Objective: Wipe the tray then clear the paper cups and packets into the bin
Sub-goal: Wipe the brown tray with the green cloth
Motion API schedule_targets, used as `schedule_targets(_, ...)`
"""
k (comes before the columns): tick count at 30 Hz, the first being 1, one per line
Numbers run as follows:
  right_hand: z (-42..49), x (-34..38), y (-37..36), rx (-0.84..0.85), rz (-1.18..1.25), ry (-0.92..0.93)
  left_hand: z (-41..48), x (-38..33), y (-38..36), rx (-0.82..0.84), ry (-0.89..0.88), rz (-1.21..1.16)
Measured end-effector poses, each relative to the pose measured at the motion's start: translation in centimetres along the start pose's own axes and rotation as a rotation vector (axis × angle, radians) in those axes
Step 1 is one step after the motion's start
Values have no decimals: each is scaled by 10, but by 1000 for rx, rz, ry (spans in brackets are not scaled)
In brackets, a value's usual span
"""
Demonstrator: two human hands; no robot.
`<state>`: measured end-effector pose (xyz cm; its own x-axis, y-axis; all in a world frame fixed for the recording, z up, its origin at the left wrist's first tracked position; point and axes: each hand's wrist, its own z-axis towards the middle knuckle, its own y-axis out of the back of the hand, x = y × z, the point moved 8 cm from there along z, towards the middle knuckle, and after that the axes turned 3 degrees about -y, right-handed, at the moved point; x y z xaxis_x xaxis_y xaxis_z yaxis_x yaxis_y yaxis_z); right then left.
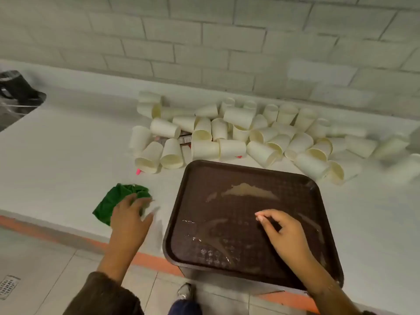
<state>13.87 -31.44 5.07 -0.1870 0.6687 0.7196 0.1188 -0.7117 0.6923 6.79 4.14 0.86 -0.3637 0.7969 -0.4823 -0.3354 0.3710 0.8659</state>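
Touching green cloth (pixel 118 202), left hand (pixel 130 220) spread

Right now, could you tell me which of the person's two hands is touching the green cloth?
The left hand: its fingers rest on the green cloth on the counter. The right hand hovers over the brown tray, holding nothing.

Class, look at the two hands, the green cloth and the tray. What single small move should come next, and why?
Probably close the left hand on the green cloth and bring it to the tray. The hand lies open on the cloth, the tray shows wet smears, and the paper cups still lie on the counter, so wiping comes first.
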Motion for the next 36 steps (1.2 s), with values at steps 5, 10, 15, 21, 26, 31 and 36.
schedule_targets(5,17,34,-37,-33,43,-86,36,59,-11,324,119,247)
schedule_targets(10,17,58,-69,-75,7,-116,59,63,-11,395,29,173)
schedule_targets(15,9,71,-80,-112,-64,-140,77,43,15,398,5,-113)
schedule_targets(21,-5,83,-78,-187,10,-200,80,-62,60,362,-201,-545)
schedule_targets(26,-10,96,-84,-120,333,-234,65,-151,90,445,-388,-880)
schedule_targets(31,-9,107,-86,-132,604,-227,35,-205,88,631,-494,-1036)
schedule_targets(36,-12,89,-51,-315,600,-416,27,-232,94,754,-516,-1224)
